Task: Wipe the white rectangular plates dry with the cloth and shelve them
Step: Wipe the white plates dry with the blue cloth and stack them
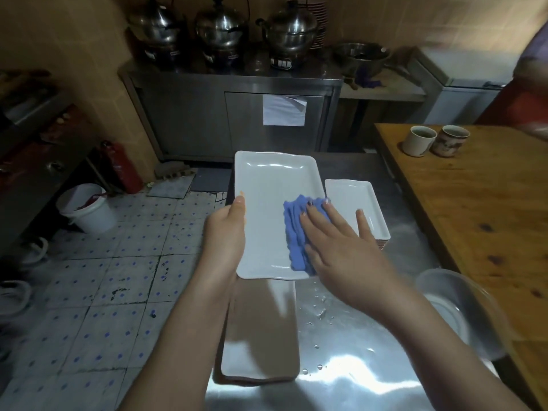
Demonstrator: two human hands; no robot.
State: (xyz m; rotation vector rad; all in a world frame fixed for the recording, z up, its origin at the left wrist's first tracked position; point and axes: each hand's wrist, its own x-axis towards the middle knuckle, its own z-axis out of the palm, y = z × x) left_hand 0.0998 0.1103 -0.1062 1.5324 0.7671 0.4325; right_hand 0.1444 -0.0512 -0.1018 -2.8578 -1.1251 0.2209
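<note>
1. The left hand (228, 229) grips the left long edge of a white rectangular plate (267, 203). Its thumb lies on top of the rim and its fingers are hidden beneath.
2. The right hand (341, 244) lies flat with straight, spread fingers and presses a crumpled blue cloth (293, 232) onto the right half of the plate's face. Its thumb sticks out to the right, past the plate's rim.
3. The plate is held face up and roughly level above the steel tabletop (355, 366), its long side running away from the person.
4. Under the plate's near end, a near stack of plates (261, 330) rests at the left edge of the tabletop, in shadow.
5. Just right of the held plate, a second stack of plates (350, 197) sits on the same tabletop, face up.
6. Water drops (320, 312) dot the steel between the near stack and the right forearm.
7. A clear round bowl (456, 307) stands at the right, where the steel meets a wooden tabletop (474, 218).
8. Two cups (418, 140) stand side by side, touching, at the far end of the wood.
9. Left of the tabletop, on the tiled floor (103, 292), are a white bucket (86, 207) and a red fire extinguisher (121, 167).
10. Against the far wall, a steel cabinet (192, 114) carries three lidded metal pots (221, 28), and a sheet of paper (283, 110) is stuck on its door.
</note>
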